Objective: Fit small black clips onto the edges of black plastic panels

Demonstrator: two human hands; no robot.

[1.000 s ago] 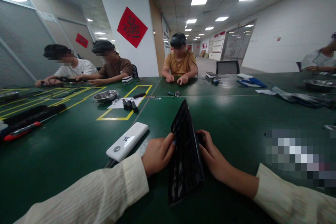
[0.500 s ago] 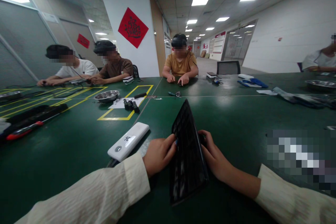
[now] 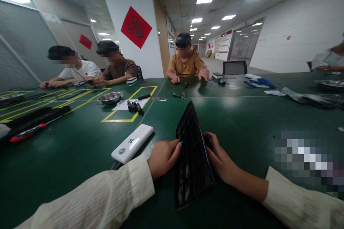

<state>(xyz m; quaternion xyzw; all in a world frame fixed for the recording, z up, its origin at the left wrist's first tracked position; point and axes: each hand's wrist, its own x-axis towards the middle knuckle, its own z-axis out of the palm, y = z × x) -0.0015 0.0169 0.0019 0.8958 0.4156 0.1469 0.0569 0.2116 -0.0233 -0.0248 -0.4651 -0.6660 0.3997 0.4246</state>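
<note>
A thin, black, glossy tablet-like panel [image 3: 191, 164] stands tilted on edge between my hands, its shiny face turned to the left and showing a grid-like pattern. My left hand [image 3: 166, 157] is closed at its left side, the blue-nailed thumb pressed against the face. On the opposite side, my right hand [image 3: 221, 162] grips the back edge, with a small dark part [image 3: 207, 141] under its fingers that I cannot make out. Some fingertips of both hands are hidden. Just left of my left hand lies a white power bank [image 3: 133, 144] marked 26, with a dark cable below it.
A red-and-black screwdriver [image 3: 28, 133] lies at left. A metal bowl [image 3: 110, 97] and black clips [image 3: 135, 106] sit near yellow tape. Green-handled pliers [image 3: 178, 95] lie ahead. Blue gloves [image 3: 260, 82] are at right. A co-worker [image 3: 186, 61] sits opposite; others sit at the sides.
My hands and the panel hold almost the same pose. The co-worker opposite has lifted a hand off a small dark object on the table and moved it right.
</note>
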